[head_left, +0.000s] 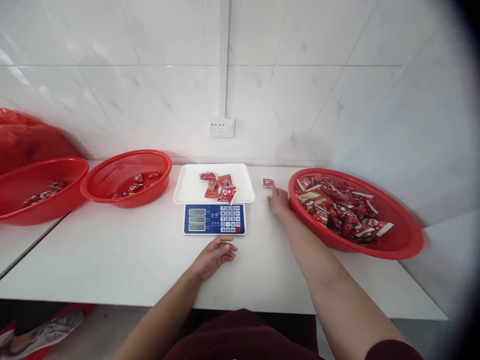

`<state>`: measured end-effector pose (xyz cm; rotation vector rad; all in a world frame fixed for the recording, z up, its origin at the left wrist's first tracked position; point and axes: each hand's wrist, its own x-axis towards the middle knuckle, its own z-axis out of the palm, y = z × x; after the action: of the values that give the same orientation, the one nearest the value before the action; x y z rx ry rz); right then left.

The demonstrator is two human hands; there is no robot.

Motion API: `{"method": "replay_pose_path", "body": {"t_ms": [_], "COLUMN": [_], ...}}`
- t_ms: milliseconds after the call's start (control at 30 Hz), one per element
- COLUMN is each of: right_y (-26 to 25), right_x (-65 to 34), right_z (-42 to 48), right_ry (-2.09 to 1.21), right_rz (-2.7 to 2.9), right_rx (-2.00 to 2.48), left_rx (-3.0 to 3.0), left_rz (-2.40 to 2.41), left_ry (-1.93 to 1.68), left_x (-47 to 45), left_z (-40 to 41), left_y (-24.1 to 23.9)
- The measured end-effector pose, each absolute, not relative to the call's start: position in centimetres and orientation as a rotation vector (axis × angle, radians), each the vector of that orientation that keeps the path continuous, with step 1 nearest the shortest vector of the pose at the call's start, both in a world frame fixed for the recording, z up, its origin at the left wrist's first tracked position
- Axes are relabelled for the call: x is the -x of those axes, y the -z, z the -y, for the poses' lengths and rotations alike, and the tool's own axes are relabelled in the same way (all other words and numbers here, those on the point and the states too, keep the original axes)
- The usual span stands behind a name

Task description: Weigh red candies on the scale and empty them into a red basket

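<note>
My left hand (215, 257) rests on the white table just in front of the electronic scale (214, 219). Its fingers are loosely bent and apart, with nothing in them. Several small red snack packets (221, 187) lie in a loose pile on the scale's white tray (187, 182). My right hand (278, 201) is low over the table beside the left rim of a large red basket (407, 245). Its thumb stands apart from the fingers and I see nothing held. A single red packet (267, 183) lies just beyond its fingertips. Many similar packets (345, 210) fill the basket.
Left of the scale stands a red basket (125, 162) with several packets. Farther left is another red basket (71, 167), with a red plastic bag (30, 140) behind it. A socket (222, 127) is on the tiled wall. Someone's shoe (56, 332) shows below the table.
</note>
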<state>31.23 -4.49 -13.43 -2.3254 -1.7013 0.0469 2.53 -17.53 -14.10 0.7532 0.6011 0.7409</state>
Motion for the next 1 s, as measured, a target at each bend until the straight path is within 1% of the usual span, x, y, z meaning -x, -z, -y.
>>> {"method": "replay_pose_path", "body": {"t_ms": [133,233,300,367,567,667,733,833,900,1000], "right_y": [14.0,14.9,15.4,15.5,13.4,12.6,12.7,13.6,14.2,14.5], "right_x": [-29.8,-29.1,-29.0,-28.8,-24.7,-21.6,-20.0,-18.5,-18.1,-18.0], "right_z": [8.3,12.0,14.2,16.1,20.9,22.0,22.1,22.1,22.0,22.0], "right_ry": [-0.004,0.087,0.053,-0.12,-1.048,-1.371,-1.445,-1.497,-1.497,-1.452], "right_rz": [1.855,1.945,1.951,1.881,1.409,1.348,1.314,1.252,1.25,1.322], "right_rx": [2.198,2.092,2.056,2.012,1.561,1.359,1.29,1.219,1.176,1.152], "left_rx": [-0.742,-0.751,-0.783,-0.827,-1.002,-1.149,-1.221,-1.304,-1.298,-1.21], "left_rz": [-0.61,-0.619,-0.624,-0.639,-0.693,-0.749,-0.84,-1.004,-1.063,-1.064], "left_ry": [-0.733,-0.723,-0.72,-0.713,-0.733,-0.726,-0.768,-0.926,-0.993,-0.992], "left_x": [-2.7,-2.8,-2.9,-3.0,-3.4,-3.6,-3.6,-3.4,-3.2,-2.8], "left_z": [17.6,17.6,17.7,17.9,18.3,18.5,18.7,19.1,19.5,20.2], "left_y": [14.0,13.9,13.9,13.9,13.8,13.6,13.5,13.5,13.6,13.5]}}
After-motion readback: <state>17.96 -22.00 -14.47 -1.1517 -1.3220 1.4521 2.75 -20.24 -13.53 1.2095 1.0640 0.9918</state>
